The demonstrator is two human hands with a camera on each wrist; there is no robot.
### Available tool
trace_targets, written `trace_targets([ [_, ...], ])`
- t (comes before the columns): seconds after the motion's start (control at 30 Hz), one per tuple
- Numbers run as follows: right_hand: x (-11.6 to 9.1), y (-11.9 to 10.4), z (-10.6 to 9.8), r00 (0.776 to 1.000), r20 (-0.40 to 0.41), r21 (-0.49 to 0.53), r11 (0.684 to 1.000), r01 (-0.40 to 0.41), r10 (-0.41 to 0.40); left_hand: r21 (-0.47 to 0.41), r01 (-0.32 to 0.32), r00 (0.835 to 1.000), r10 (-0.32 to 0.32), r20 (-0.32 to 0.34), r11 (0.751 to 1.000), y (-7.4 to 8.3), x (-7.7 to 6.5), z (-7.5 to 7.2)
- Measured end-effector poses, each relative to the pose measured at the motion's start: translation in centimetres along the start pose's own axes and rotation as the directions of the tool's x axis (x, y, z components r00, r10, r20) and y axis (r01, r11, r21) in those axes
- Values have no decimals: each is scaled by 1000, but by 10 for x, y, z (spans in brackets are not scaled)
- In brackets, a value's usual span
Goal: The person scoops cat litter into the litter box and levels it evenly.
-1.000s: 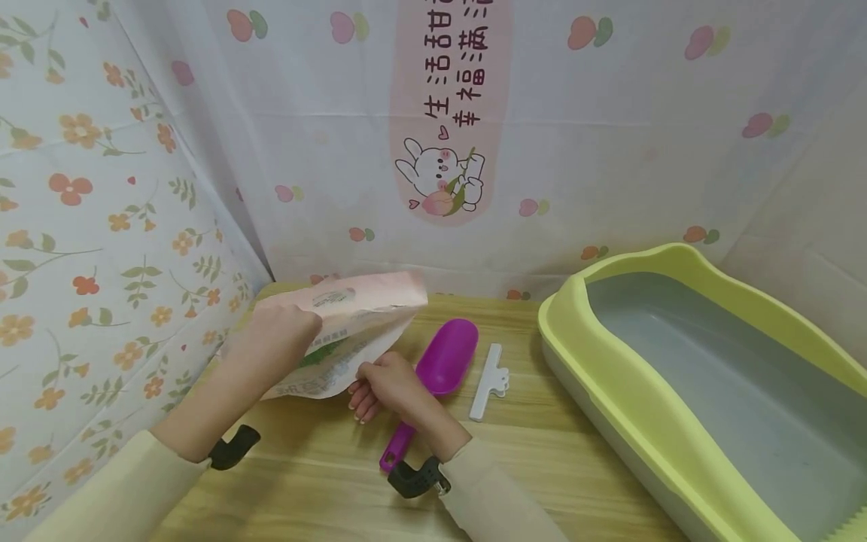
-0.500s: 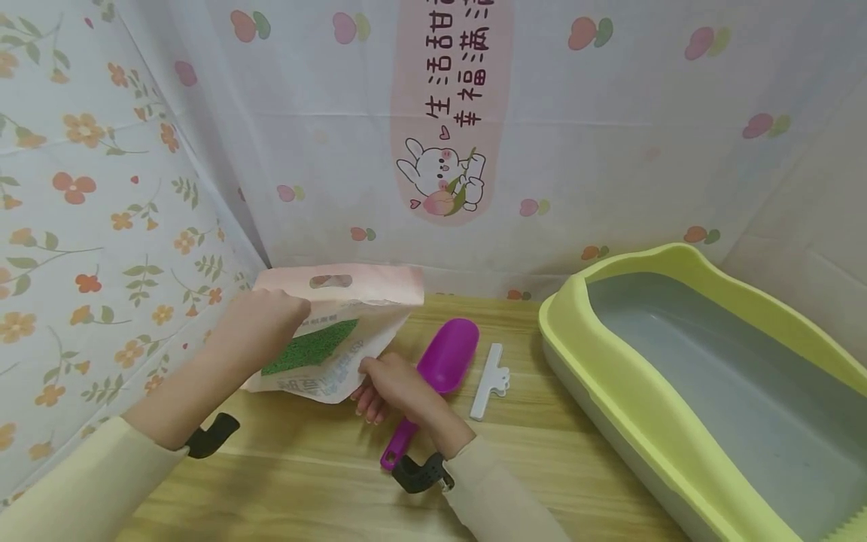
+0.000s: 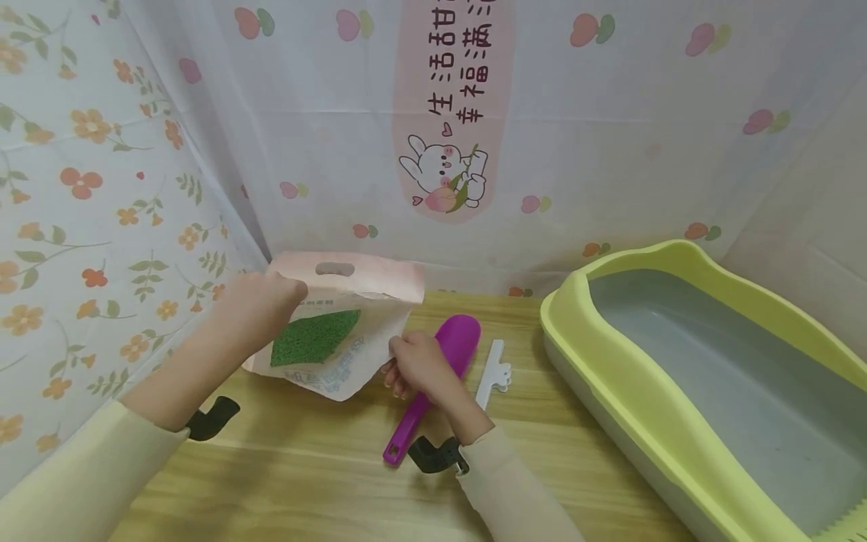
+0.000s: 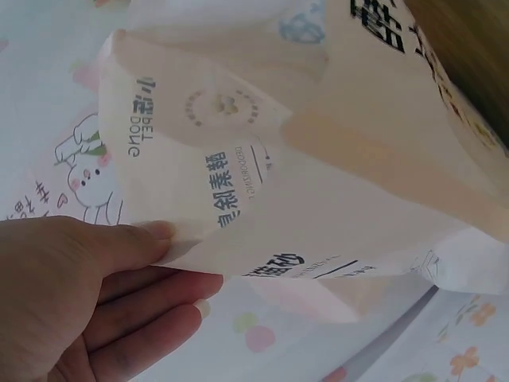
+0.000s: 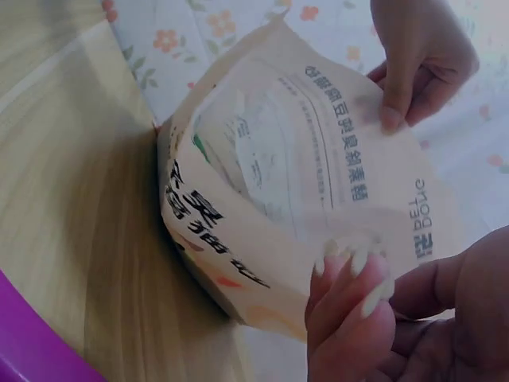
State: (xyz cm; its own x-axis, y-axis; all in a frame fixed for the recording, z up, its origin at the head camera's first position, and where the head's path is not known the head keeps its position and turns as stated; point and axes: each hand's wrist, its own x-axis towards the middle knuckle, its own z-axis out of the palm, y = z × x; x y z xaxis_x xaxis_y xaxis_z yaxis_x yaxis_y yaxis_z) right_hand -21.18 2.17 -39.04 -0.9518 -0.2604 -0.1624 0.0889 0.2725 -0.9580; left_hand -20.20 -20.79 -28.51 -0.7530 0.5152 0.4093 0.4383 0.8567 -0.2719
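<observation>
A paper bag (image 3: pixel 369 320) stands on the wooden surface (image 3: pixel 311 482), at its far left part, just in front of the hanging cloth (image 3: pixel 305 98). The mouth of the bag is open, and in the right wrist view one can look into it, on the pale inner walls. On the side toward the person there is a green patch (image 3: pixel 314 339); the upper border is pink and has an oval handle hole (image 3: pixel 335 269).

The left hand (image 3: pixel 260 305) grips the bag at its left: in the left wrist view the thumb lies on one face of the paper and the fingers are behind it. The right hand (image 3: pixel 423 361) pinches the right edge of the bag, with the other fingers curled below.

Under the right hand and forearm, a purple scoop (image 3: pixel 458 342) lies on the surface, its handle pointing toward the person. Just beside the scoop, on the right, lies a white clip (image 3: pixel 489 380), partly covered by the forearm. Farther to the right is a large tray (image 3: pixel 637 384) with grey inside and yellow-green raised rim, well apart from the bag. Each wrist carries a black bracket (image 3: pixel 215 418), next to a cream sleeve (image 3: pixel 88 467).
</observation>
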Motion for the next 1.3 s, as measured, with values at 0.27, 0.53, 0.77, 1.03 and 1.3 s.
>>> trace_targets([
  [0.27, -1, 0, -7, 997, 76, -96, 995, -17, 24, 4, 41, 998, -41, -37, 999, -12, 3, -13],
  [0.53, -4, -5, -8, 991, 129, -121, 992, -25, 41, -26, 99, 993, -100, -63, 995, -24, 2, -25],
  [0.77, -6, -7, -13, 995, 101, -227, 973, 30, -8, -35, 97, 985, -101, -137, 995, -25, 3, -24],
  [1.03, -4, -11, -28, 972, -71, -410, 895, 175, -222, -45, 116, 987, -120, -105, 992, -12, 0, -22],
  [1.3, 0, -14, -30, 877, -192, -441, 837, 323, -440, -44, 109, 983, -114, -145, 993, -3, -7, -20],
])
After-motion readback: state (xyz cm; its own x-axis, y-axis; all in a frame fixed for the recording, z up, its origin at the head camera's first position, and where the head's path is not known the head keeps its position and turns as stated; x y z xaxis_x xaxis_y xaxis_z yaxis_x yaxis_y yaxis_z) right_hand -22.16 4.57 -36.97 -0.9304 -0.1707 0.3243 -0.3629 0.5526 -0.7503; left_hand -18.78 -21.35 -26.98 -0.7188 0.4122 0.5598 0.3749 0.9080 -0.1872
